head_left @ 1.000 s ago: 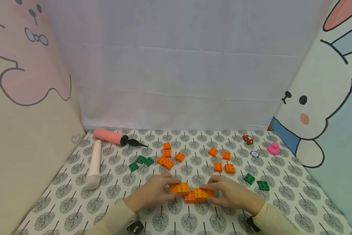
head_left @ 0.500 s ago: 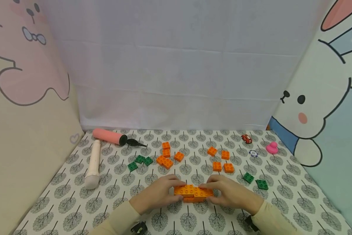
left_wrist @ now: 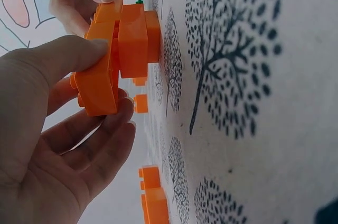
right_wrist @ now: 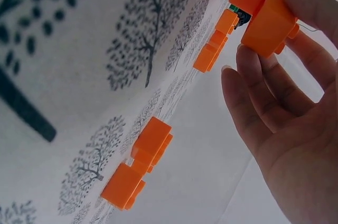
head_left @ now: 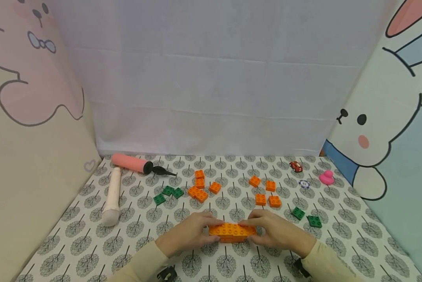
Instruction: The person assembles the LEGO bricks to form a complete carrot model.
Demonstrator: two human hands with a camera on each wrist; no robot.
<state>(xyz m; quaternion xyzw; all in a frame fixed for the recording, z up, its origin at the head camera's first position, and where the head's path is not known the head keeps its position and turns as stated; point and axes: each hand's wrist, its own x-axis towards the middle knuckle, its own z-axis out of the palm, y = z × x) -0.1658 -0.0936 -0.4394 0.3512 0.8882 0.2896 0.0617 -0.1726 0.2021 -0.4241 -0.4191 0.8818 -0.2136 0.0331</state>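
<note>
At the front middle of the head view, my left hand [head_left: 189, 232] pinches an orange toy building brick [left_wrist: 95, 84] between thumb and fingers. Opposite it, my right hand [head_left: 279, 232] pinches a second orange brick [right_wrist: 268, 26] at its right end. These two studded bricks meet end to end and form one upper row. Below them sits a narrower orange base [head_left: 227, 239], seen in the left wrist view as stacked lower bricks [left_wrist: 133, 42]. A thin gap shows under the left brick there, and both upper bricks overhang the base.
Loose orange bricks [head_left: 215, 187] lie behind the hands, with more orange bricks [head_left: 260, 199] to the right. Green bricks [head_left: 159, 199] lie left, others [head_left: 314, 221] right. Around them are a pink pump [head_left: 129, 162], white stick [head_left: 113, 196], red toy car [head_left: 296, 167], chip [head_left: 304, 184] and pink duck [head_left: 326, 177].
My left hand has moved right, bringing its brick over the base and up against the right brick. The left brick now sits lower and level with it. My right hand has stayed nearly still.
</note>
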